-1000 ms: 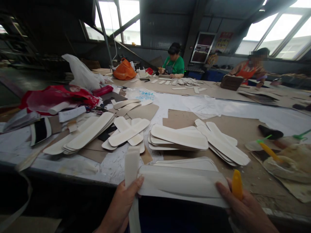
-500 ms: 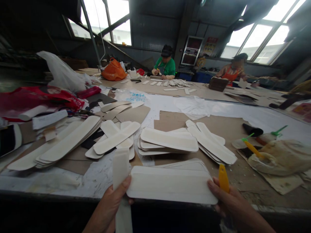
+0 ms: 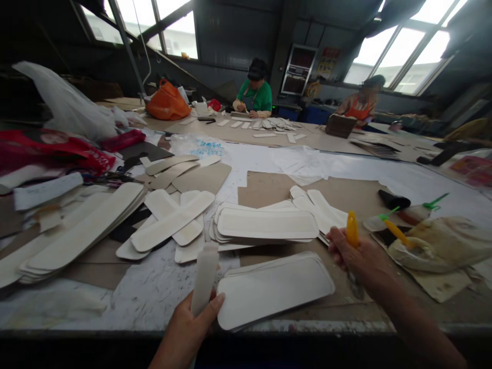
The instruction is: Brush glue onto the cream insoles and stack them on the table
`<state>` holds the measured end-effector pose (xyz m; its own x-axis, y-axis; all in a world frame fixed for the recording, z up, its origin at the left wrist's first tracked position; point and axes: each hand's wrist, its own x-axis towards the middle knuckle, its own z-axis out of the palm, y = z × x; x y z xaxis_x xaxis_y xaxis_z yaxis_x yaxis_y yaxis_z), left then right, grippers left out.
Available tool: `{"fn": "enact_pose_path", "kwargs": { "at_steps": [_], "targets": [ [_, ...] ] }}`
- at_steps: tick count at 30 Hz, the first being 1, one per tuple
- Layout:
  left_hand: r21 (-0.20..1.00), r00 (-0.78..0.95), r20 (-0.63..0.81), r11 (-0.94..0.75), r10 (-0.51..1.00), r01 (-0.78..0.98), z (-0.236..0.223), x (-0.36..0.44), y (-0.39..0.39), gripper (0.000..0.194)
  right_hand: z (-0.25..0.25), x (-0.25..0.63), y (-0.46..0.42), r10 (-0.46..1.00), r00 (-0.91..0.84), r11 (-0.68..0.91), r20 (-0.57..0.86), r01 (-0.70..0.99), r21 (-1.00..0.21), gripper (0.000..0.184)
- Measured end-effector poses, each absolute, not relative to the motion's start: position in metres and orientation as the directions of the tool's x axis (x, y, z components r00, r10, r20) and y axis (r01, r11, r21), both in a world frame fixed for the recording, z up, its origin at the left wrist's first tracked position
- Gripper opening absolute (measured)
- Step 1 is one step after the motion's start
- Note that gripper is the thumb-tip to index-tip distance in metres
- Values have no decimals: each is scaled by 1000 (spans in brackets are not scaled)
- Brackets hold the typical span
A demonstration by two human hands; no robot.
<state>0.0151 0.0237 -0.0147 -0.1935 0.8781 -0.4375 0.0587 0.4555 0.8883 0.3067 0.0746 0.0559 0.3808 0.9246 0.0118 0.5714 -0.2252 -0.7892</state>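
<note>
My left hand (image 3: pixel 192 318) is closed around a narrow whitish strip (image 3: pixel 205 277), which stands up from the fist. Its thumb tip is at the left end of a small stack of white rounded-end panels (image 3: pixel 274 292) by the table's front edge. My right hand (image 3: pixel 348 251) grips a yellow-handled tool (image 3: pixel 352 230); a blurred metal blade (image 3: pixel 355 287) shows below the fist. Its fingers are near the right end of a taller pile of similar panels (image 3: pixel 267 224), one lying on top. More white panels (image 3: pixel 326 210) lie just beyond this hand.
Crossed panels (image 3: pixel 172 220) and a long fanned pile (image 3: pixel 82 230) lie to the left. On the right are green-tipped bottles (image 3: pixel 418 211) and a stained bag (image 3: pixel 442 246) with a yellow handle in it. Two people work across the table, one in a green top (image 3: pixel 261 97).
The panel held between both hands now lies on the middle pile. My right hand has moved up and away from the near stack, still with the yellow-handled tool; my left keeps the strip.
</note>
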Motion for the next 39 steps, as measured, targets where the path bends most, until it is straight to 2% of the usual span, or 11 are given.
{"fn": "enact_pose_path", "kwargs": {
  "at_steps": [2,7,9,12,14,17,25,31,34,37,39],
  "targets": [
    [886,-164,-441,457,883,78,-12,15,24,34,55,294,55,949,306,-215,-74,456,-863,49],
    [878,-101,-447,457,889,141,-10,13,24,32,57,252,26,977,212,-141,-26,548,-825,56],
    [883,-84,-441,449,893,133,-12,13,22,33,54,236,24,985,161,-128,-62,442,-888,53],
    [895,-73,-423,429,903,121,-13,14,19,33,43,213,26,985,43,-171,-166,173,-970,44],
    [902,-57,-406,410,912,135,-11,14,18,31,35,199,28,969,-29,-245,-247,47,-968,36],
    [911,-30,-388,388,921,141,-9,13,17,28,24,188,30,943,-60,-328,-327,-21,-944,33],
    [911,-8,-398,396,917,113,-8,15,17,28,19,199,28,964,100,-260,-247,141,-955,28],
    [907,-13,-414,414,910,78,-4,17,18,31,25,185,28,968,45,-250,-247,107,-962,28],
    [905,-27,-416,416,909,86,-9,17,17,30,18,200,29,976,90,-216,-198,308,-927,26],
    [902,-46,-417,420,908,98,-12,17,16,30,14,234,28,977,205,-170,-64,554,-815,24],
    [904,-57,-407,411,912,119,-13,16,16,30,17,257,27,958,283,-166,37,656,-736,24]
  ]
}}
